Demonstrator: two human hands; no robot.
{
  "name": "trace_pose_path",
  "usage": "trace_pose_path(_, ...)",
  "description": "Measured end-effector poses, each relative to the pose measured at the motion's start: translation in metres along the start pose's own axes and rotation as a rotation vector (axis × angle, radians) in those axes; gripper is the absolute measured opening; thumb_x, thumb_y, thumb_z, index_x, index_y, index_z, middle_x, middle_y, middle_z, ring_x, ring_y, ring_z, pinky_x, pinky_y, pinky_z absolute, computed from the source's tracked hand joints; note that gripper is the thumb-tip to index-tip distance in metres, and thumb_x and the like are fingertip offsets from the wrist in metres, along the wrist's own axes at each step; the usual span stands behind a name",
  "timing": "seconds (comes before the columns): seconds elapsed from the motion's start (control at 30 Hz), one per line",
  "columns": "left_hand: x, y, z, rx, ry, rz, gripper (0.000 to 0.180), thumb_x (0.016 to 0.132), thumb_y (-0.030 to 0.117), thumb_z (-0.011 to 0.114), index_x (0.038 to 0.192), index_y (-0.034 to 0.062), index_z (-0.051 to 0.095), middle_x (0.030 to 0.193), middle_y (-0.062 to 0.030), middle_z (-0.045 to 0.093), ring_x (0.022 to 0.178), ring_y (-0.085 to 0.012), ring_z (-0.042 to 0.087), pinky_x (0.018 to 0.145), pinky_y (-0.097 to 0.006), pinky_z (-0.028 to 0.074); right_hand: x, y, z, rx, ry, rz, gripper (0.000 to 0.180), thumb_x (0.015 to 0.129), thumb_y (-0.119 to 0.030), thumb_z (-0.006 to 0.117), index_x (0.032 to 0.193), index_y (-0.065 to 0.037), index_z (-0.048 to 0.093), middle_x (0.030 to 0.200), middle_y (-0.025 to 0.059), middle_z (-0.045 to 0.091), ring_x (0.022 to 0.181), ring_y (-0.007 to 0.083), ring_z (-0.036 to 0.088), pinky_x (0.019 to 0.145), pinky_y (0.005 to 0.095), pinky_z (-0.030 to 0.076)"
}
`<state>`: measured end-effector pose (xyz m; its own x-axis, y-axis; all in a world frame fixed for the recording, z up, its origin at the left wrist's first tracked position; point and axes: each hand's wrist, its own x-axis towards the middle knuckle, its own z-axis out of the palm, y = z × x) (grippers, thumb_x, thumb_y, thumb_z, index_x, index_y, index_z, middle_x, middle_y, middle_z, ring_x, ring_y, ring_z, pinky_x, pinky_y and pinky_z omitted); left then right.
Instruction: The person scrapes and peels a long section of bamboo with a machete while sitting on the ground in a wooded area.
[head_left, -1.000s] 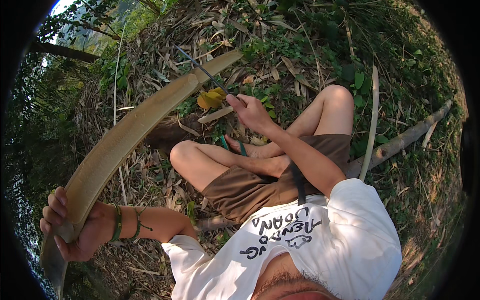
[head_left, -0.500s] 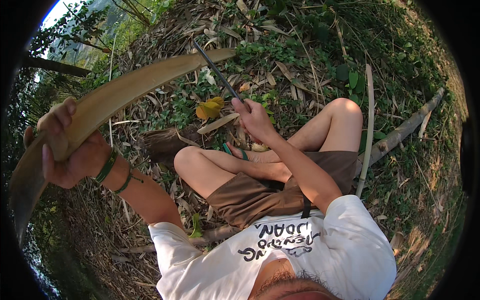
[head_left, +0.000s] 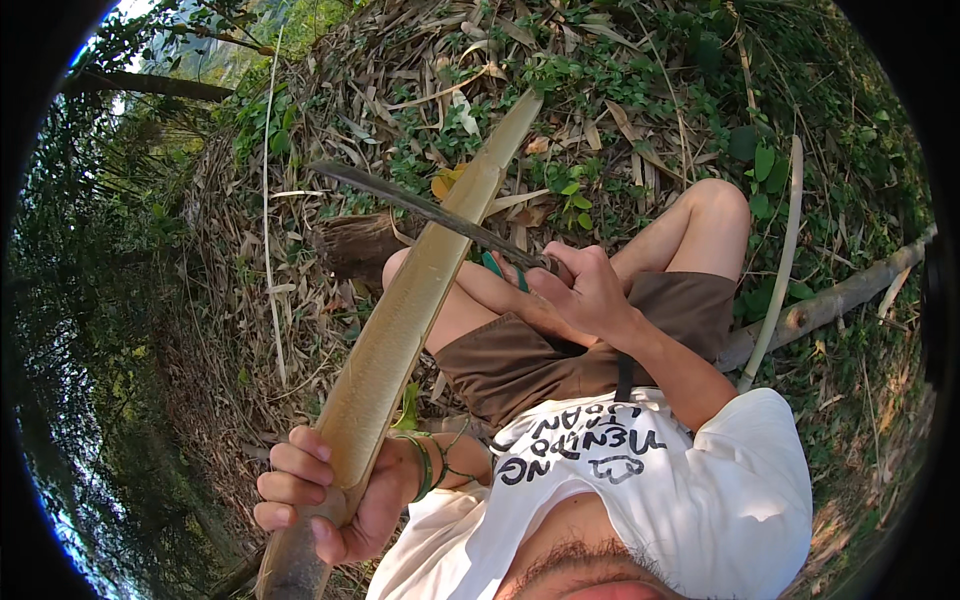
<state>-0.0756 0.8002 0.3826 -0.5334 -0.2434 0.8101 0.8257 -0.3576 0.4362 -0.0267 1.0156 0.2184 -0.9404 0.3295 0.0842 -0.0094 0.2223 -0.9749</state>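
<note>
My left hand [head_left: 340,490], with green bands at its wrist, is closed round the lower part of a long split bamboo piece [head_left: 395,340]. Its pale, hollow inner face is turned up, and it slants away to a narrow tip over the leafy ground. In my right hand [head_left: 590,285], closed on the handle, is a long dark-bladed machete [head_left: 410,205]. The blade points left and crosses over the bamboo's upper half; whether its edge touches the bamboo I cannot tell. My fingers hide most of the handle.
My bent legs [head_left: 700,220] are folded just beyond my hands. A brown log stub [head_left: 350,247] lies left of them. At the right, a pale bamboo strip [head_left: 780,265] crosses a grey pole [head_left: 835,305]. Dry leaves and low green plants cover the ground.
The bamboo has swung from lying out to the left to a steeper slant nearer my body, my left hand coming down and right. My right hand moved right and nearer; the blade tilted flatter, across the bamboo.
</note>
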Motion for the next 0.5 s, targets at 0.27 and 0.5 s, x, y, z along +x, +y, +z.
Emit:
trace_pose_path(0.27,-0.040,-0.004,-0.002,-0.177,-0.158,0.092,0.020,0.083,0.020,0.067,0.082,0.0097,0.050,0.060,0.0020,0.048,0.051,-0.0116,0.049,0.050,-0.026,0.044,0.011,-0.034,-0.015,-0.111,-0.285,-0.253,0.061,0.091,-0.051,0.066,0.062,0.000,0.049,0.047,0.0128,0.045,0.041,0.0265,0.045,0.044,0.0380,0.038)
trace_pose_path(0.5,-0.043,-0.008,-0.019,-0.209,-0.181,0.040,0.022,0.085,0.017,0.068,0.078,0.0090,0.049,0.060,0.0001,0.048,0.049,-0.0120,0.049,0.046,-0.026,0.046,0.033,0.005,-0.030,-0.246,-0.210,0.094,0.056,0.094,-0.046,0.065,0.064,0.000,0.053,0.046,0.0086,0.044,0.041,0.0170,0.041,0.044,0.0362,0.037)
